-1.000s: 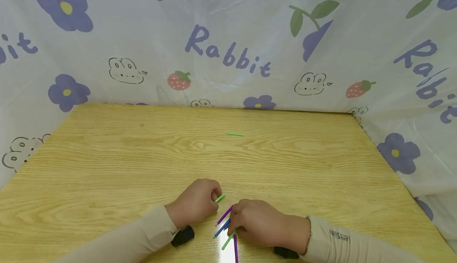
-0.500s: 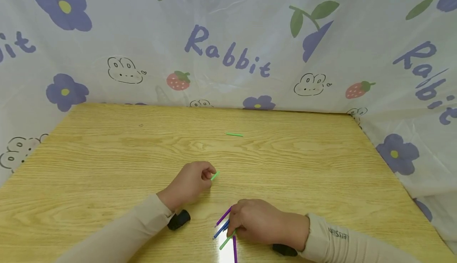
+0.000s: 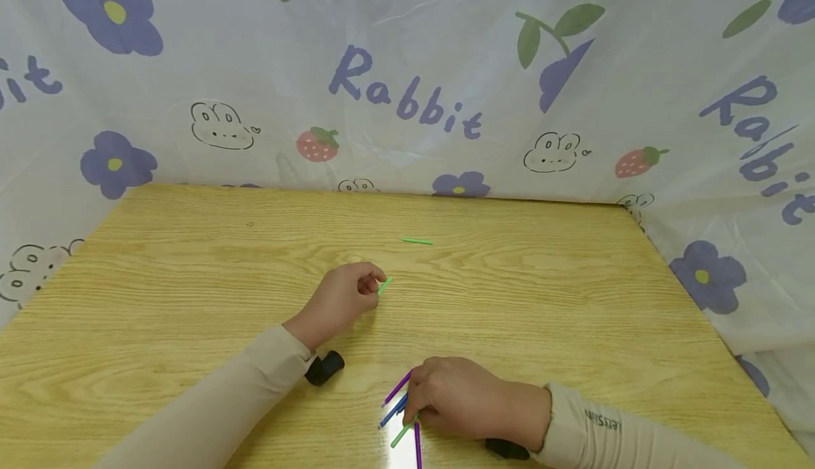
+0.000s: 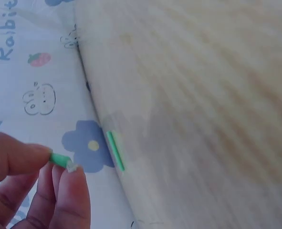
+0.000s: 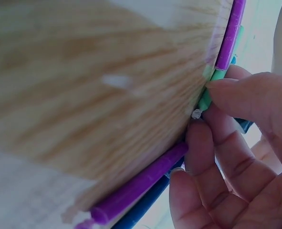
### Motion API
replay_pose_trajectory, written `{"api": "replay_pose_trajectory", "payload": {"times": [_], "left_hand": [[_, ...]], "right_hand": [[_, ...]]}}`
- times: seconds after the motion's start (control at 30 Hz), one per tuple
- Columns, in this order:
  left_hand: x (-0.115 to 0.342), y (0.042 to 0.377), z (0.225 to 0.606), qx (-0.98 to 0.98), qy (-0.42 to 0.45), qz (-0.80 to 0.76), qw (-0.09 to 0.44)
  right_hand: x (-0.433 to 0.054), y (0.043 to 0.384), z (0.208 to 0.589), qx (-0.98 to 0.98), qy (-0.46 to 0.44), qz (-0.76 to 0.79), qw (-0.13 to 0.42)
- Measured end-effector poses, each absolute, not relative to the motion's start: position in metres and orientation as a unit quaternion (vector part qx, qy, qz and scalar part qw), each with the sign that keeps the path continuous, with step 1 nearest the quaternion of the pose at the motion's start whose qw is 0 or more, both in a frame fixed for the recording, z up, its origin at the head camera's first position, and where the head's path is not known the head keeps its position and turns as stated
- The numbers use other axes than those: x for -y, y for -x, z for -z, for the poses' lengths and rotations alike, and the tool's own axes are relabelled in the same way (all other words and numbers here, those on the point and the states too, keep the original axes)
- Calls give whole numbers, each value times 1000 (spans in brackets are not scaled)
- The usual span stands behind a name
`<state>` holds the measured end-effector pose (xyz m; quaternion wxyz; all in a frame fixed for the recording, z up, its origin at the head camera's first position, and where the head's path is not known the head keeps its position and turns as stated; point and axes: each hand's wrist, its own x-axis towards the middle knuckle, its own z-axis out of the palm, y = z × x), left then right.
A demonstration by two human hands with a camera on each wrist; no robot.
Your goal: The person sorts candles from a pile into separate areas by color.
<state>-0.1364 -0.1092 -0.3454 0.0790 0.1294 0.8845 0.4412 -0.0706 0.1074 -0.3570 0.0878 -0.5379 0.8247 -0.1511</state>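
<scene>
My left hand pinches a thin green stick between thumb and fingertip, above the middle of the table. A pale, ragged tip shows at one end of it in the left wrist view. Near the front, my right hand pinches another green stick among a loose group of sticks. Beside its fingers are a purple stick, dark blue sticks and a second purple stick. The right hand hides part of this group. One more green stick lies alone farther back.
The wood-grain table meets a printed curtain at its back and sides. A black wrist-worn device sits under the left wrist, and another under the right.
My left hand has moved forward, away from the group of sticks, carrying its green stick toward the table's middle. The right hand stays almost still.
</scene>
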Motion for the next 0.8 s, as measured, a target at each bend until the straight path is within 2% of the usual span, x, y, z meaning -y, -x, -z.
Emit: {"api": "replay_pose_trajectory", "payload": {"times": [0.8], "left_hand": [[101,172,340,-860,-94,-498,60]], "right_hand": [[-106,70,356,-829,529,151,97]]}}
